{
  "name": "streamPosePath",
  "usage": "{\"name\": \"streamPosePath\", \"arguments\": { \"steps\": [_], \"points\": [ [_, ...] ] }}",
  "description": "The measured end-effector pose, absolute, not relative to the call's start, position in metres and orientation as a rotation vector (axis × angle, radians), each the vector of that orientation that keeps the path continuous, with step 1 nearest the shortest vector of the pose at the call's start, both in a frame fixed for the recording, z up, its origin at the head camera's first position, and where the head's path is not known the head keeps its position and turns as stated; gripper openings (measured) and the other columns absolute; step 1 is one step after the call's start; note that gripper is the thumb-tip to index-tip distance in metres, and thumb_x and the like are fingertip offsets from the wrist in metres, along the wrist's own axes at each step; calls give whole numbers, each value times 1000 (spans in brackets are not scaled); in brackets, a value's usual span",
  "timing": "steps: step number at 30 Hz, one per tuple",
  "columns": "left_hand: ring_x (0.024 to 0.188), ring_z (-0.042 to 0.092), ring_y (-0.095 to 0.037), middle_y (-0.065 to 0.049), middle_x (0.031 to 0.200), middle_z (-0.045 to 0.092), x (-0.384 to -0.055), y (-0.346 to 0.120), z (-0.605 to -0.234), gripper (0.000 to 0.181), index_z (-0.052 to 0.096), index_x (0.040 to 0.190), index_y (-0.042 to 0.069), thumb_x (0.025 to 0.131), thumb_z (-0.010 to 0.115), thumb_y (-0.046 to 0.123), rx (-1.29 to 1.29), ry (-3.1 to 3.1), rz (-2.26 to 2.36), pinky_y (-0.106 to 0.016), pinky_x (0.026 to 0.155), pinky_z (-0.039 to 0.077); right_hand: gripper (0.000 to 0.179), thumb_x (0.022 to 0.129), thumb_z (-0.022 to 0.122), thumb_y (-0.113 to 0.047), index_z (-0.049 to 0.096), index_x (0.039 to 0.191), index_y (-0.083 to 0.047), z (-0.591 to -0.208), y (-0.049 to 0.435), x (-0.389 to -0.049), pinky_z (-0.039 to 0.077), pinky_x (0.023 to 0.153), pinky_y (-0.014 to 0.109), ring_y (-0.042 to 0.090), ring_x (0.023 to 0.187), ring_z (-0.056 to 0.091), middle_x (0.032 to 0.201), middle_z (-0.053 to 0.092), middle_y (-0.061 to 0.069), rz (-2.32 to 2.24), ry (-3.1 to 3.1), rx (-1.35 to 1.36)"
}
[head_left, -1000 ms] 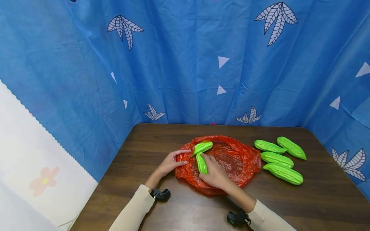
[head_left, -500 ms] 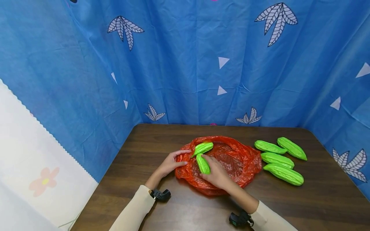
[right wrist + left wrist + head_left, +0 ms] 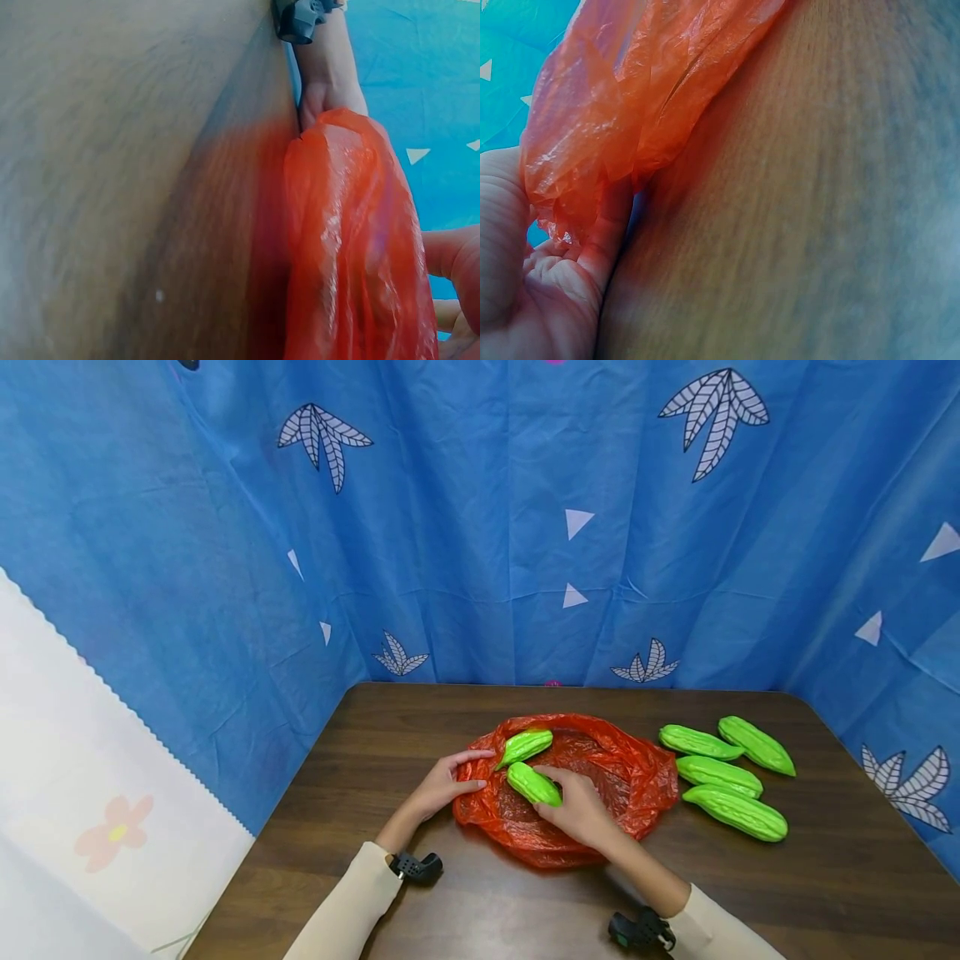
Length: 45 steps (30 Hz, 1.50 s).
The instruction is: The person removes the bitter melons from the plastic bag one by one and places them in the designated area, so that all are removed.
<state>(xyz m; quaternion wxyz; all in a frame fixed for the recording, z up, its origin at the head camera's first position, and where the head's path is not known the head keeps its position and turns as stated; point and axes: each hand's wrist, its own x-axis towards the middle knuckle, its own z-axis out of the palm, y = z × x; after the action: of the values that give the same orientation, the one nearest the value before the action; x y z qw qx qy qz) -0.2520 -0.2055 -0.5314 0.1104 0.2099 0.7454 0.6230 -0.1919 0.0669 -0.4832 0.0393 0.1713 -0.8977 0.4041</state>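
An open red plastic bag [image 3: 651, 777] lies spread on the table in the head view, its rim rolled into a ring. My left hand [image 3: 437, 787] holds the bag's left rim between thumb and fingers; the left wrist view shows the crumpled film [image 3: 652, 90] between them. Inside the ring, my right hand [image 3: 583, 812] grips the lower right end of a bright green bitter gourd [image 3: 529, 782]. Just behind it, a second gourd [image 3: 527, 744] lies against the bag's far left side. In the right wrist view the bag's wall [image 3: 352, 247] covers much of the right hand's work.
Several more green bitter gourds [image 3: 738, 812] lie grouped to the right of the bag, one close by its rim. The dark wood table [image 3: 330, 760] ends at a blue patterned curtain [image 3: 465, 527] behind and at the sides. White cloth [image 3: 112, 760] hangs at the left.
The gripped gourd's near end has swung to the right, so it lies more slantwise. My right hand has shifted slightly right with it; the left hand stays on the rim.
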Motion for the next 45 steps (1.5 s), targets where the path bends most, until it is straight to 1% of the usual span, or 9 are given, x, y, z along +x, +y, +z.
{"name": "streamPosePath", "arguments": {
  "steps": [5, 9, 14, 22, 27, 30, 38, 45],
  "points": [
    [118, 61, -23, -13, 146, 52, -252, -205, -532, 48, 61, 141, 13, 94, 72, 11, 629, 2180, 1844, -33, 89, 58, 53, 79, 85, -6, 68, 129, -4, -479, 75, -191, 57, 83, 45, 27, 105, 65, 122, 69, 13, 1234, -2731, 509],
    [116, 62, -24, -12, 146, 52, -252, -206, -533, 49, 62, 141, 16, 94, 73, 11, 612, 2173, 1841, -34, 88, 58, 53, 79, 85, -7, 67, 129, -4, -476, 82, -191, 57, 81, 43, 28, 103, 66, 121, 70, 14, 1254, -2716, 495],
    [116, 62, -25, -11, 146, 51, -252, -206, -533, 48, 63, 140, 18, 93, 74, 12, 593, 2179, 1838, -35, 89, 58, 53, 81, 84, -8, 67, 131, -5, -473, 90, -191, 58, 85, 46, 32, 108, 66, 126, 67, 15, 1284, -2694, 495],
    [118, 60, -26, -13, 148, 49, -251, -206, -532, 49, 61, 141, 15, 94, 73, 13, 589, 2193, 1833, -34, 88, 58, 54, 82, 84, -9, 66, 132, -4, -466, 103, -191, 58, 85, 48, 30, 104, 65, 122, 66, 15, 1287, -2664, 517],
    [118, 59, -26, -15, 148, 49, -252, -205, -532, 49, 60, 142, 13, 94, 72, 12, 591, 2198, 1832, -33, 88, 57, 53, 82, 84, -9, 66, 132, -5, -461, 114, -188, 58, 87, 46, 29, 107, 64, 125, 66, 13, 1313, -2659, 520],
    [118, 59, -25, -14, 147, 50, -252, -205, -531, 49, 61, 141, 14, 94, 73, 12, 586, 2200, 1832, -31, 88, 57, 53, 83, 83, -10, 66, 133, -7, -459, 120, -186, 57, 86, 45, 27, 107, 64, 126, 66, 11, 1310, -2666, 518],
    [117, 59, -24, -16, 146, 50, -251, -205, -530, 50, 60, 142, 10, 93, 73, 8, 622, 2178, 1850, -29, 88, 56, 51, 83, 83, -12, 68, 132, -12, -458, 133, -182, 55, 76, 36, 25, 100, 62, 126, 66, 11, 1333, -2661, 500],
    [114, 62, -23, -17, 146, 51, -251, -205, -532, 51, 60, 142, 11, 93, 73, 8, 612, 2172, 1857, -29, 88, 57, 52, 84, 83, -14, 67, 133, -11, -456, 139, -181, 55, 80, 39, 28, 105, 62, 129, 65, 13, 1313, -2674, 480]
  ]
}}
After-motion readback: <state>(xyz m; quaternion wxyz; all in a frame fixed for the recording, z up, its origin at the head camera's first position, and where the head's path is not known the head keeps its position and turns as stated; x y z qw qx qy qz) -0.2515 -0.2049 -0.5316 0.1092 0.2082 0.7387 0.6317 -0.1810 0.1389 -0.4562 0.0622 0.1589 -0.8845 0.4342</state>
